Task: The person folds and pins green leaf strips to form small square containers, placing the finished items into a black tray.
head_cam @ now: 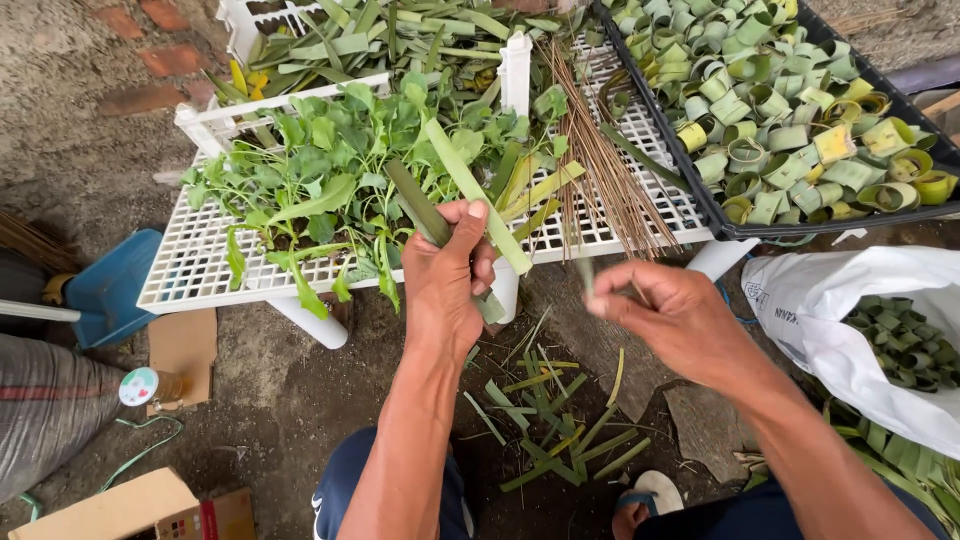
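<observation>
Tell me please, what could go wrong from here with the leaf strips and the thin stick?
1. The left hand grips several long leaf strips at once; one might slip down among the cut scraps on the ground.
2. The right hand pinches what looks like a thin stick, blurred here; it could snap or prick a finger.
3. The bundle of brown sticks overhangs the white rack edge and might get knocked off.

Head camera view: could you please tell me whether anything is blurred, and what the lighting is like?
Head view: the right hand is smeared by motion blur; the left hand gripping green leaf strips is sharp; light is soft and even, without glare; the white rack edges bow slightly, suggesting wide-angle distortion.
</observation>
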